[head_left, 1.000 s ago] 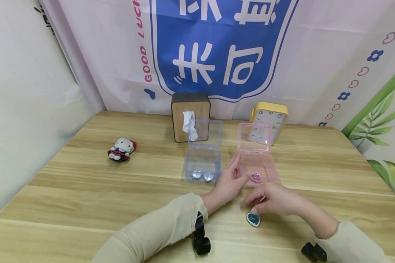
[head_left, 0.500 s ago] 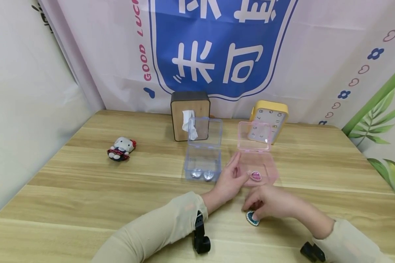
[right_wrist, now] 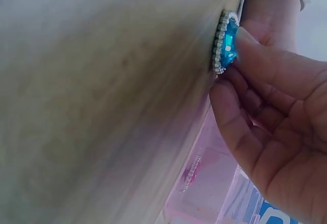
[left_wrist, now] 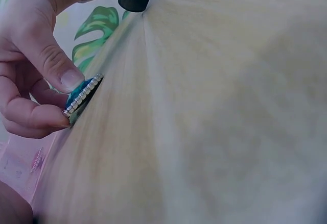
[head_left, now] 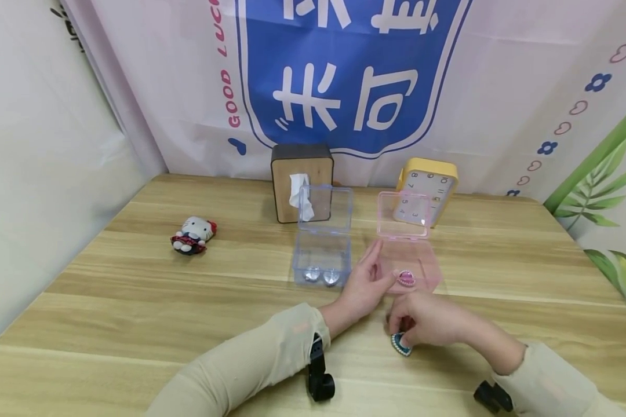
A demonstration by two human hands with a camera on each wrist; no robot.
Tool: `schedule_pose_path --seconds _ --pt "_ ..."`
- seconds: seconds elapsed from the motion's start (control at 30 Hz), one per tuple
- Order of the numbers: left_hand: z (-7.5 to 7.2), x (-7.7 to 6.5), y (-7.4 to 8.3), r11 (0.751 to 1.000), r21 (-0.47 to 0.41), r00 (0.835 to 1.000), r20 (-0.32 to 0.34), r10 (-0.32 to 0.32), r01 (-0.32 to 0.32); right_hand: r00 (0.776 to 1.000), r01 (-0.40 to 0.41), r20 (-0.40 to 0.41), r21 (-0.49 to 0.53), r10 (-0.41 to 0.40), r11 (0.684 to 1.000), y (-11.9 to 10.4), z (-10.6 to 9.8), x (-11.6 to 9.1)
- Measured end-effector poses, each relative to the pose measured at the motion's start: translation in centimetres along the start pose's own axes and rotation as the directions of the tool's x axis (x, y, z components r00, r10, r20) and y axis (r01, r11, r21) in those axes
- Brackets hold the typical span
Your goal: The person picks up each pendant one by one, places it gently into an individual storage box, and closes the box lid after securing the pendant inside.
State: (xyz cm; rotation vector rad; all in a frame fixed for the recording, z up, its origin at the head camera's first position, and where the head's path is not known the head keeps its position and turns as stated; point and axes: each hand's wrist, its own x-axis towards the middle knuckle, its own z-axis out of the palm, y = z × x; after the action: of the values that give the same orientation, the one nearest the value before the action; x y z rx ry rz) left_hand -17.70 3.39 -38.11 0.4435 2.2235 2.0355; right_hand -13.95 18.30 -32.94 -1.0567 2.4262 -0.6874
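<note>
My right hand [head_left: 435, 321] pinches a teal heart-shaped gem [right_wrist: 228, 45] edged with pearl-like beads, in front of the pink box. The thumb lies on its face and the fingertips are at its far edge; the gem tilts close over the table. My left hand [head_left: 362, 289] rests against the left side of the clear pink box [head_left: 429, 267], fingers straight and thumb by its front. The box's lid [head_left: 403, 215] stands raised. Inside lies a pink gem [head_left: 406, 278] with the same beaded border. The left wrist view shows the teal gem from its edge.
A clear blue box [head_left: 321, 250], lid up, stands left of the pink one with two clear round gems [head_left: 331, 277]. Behind are a tissue box [head_left: 287, 202] and a yellow clock [head_left: 432, 168]. A kitty doll [head_left: 193, 236] sits far left on the wooden table [head_left: 109, 324].
My right hand's thumb has moved from the teal gem's top edge onto its face, and the fingers have closed on it. The gem has tilted up slightly. My left hand stays put.
</note>
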Motion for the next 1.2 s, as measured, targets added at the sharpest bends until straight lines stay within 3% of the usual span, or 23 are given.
schedule_pose_path --seconds 0.17,0.33,0.67,1.03,1.2 --pt "0.0 0.1 0.1 0.999 0.034 0.999 -0.015 0.036 -0.036 0.999 0.049 0.0 -0.09 -0.049 0.995 -0.1 -0.2 0.0" --pt "0.0 0.2 0.0 0.999 0.02 0.999 -0.012 0.034 -0.034 0.999 0.045 0.018 -0.108 -0.043 0.993 -0.2 -0.3 0.0" --pt "-0.1 0.1 0.0 0.999 0.022 0.999 -0.016 0.034 -0.034 0.998 -0.055 0.021 0.062 0.054 0.997 0.0 -0.5 -0.2" --pt "-0.1 0.0 -0.1 0.999 0.032 1.0 0.004 0.003 -0.003 0.999 0.03 -0.041 0.205 -0.022 0.978 1.6 -0.6 -0.7" --pt "-0.1 0.0 -0.1 0.999 0.037 1.0 0.009 0.0 0.0 0.997 0.035 -0.073 0.179 -0.022 0.983 1.9 -1.0 -1.0"
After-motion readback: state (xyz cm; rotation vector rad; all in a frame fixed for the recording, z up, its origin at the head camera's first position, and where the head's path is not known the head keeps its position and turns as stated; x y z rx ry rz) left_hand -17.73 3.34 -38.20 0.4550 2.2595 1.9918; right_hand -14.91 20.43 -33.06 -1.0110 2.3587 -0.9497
